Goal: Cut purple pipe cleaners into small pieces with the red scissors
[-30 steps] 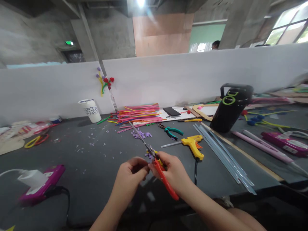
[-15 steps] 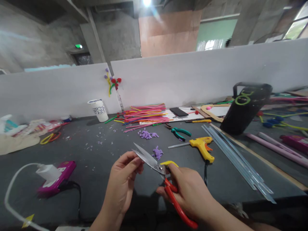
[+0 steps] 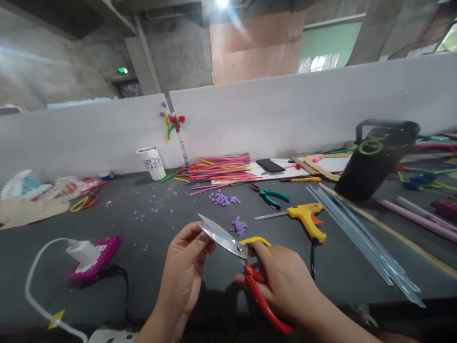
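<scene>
My right hand [image 3: 285, 271] is wrapped around the scissors [image 3: 223, 238], which have one red and one yellow handle. Their blades stand slightly apart and point to the upper left, over the fingertips of my left hand [image 3: 187, 264]. Thumb and forefinger of that hand are pinched together at the blade tips. A small purple piece [image 3: 207, 225] shows there between the blades; most of it is hidden by fingers and metal. Just beyond the scissors lies a small heap of cut purple pieces [image 3: 239, 226], with a larger purple heap [image 3: 223, 198] behind it.
To the right lie teal-handled pliers [image 3: 273, 195], a yellow glue gun [image 3: 307, 219], clear glue sticks [image 3: 360, 238] and a black bottle [image 3: 374, 162]. Pink and red pipe cleaners [image 3: 221, 169] and a white cup [image 3: 152, 164] stand behind. A purple power strip [image 3: 102, 259] sits left.
The whole view has shifted a little, so objects appear farther right. A purple bit now shows between the blades at my left fingertips. Both hands keep nearly the same pose.
</scene>
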The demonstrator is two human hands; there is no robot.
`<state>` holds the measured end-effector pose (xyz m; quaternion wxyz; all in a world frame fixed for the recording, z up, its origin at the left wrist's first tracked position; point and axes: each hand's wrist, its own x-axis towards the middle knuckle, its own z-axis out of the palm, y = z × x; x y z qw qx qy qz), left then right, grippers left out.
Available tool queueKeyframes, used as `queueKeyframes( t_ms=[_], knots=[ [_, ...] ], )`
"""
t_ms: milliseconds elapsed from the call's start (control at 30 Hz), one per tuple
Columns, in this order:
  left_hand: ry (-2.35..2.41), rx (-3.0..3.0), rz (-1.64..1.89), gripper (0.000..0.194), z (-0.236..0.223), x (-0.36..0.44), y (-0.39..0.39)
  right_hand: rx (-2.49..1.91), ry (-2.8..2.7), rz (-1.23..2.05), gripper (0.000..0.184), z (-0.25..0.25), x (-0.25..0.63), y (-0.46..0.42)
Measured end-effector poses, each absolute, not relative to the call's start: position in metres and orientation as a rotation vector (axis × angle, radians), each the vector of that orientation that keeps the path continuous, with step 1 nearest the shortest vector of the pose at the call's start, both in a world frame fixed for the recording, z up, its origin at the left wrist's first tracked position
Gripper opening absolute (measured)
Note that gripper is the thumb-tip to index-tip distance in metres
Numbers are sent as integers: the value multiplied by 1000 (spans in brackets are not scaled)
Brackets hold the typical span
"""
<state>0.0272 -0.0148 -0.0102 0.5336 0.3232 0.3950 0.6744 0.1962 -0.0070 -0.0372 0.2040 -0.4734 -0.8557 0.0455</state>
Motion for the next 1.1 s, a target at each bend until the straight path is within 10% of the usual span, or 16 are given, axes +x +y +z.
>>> queueKeyframes(
  t_ms=[1100],
  knots=[
    [921,795,1662,8,-10,24,-13,-1268,-2376,28,33,-39,194,-6]
  ],
)
